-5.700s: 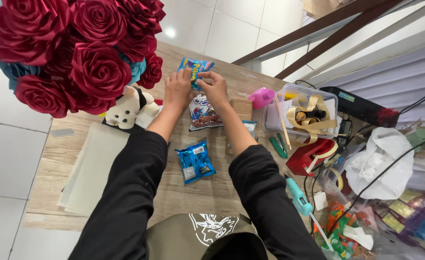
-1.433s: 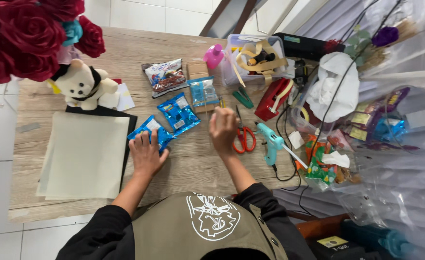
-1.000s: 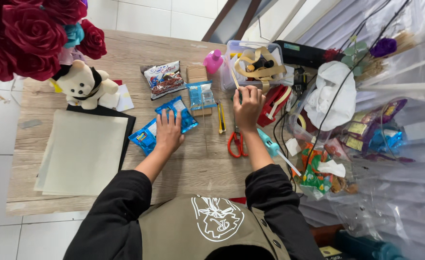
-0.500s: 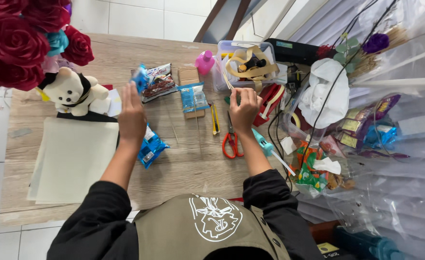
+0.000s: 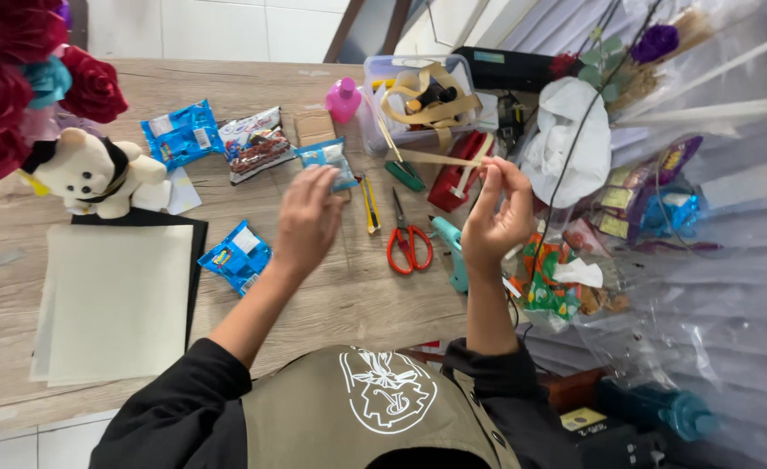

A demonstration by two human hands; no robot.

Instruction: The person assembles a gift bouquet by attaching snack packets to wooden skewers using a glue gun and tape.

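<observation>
From above, I saw the right hand [image 5: 498,219] raised off the tabletop [image 5: 340,295], its grip pinched shut on the end of a tan ribbon [image 5: 443,159]; holding the end high kept the strip taut, and it ran away from the grip up and left toward the clear plastic box [image 5: 418,100], where more ribbon lay looped. Just left of that grip and lower lay the red-handled scissors [image 5: 408,241], with a teal glue gun [image 5: 449,247] between them and the wrist, both within easy reach. The left hand [image 5: 307,221] hovered, fingers loosely spread and holding nothing, above a small blue snack packet [image 5: 328,156]; another blue packet [image 5: 238,256] lay just left of its wrist. I could not tell whether the fingertips touched the packet, since the hand was motion-blurred. Where the ribbon began inside the box was hidden by clutter, and the red roses [image 5: 19,87] were cut off by the frame's left edge.
</observation>
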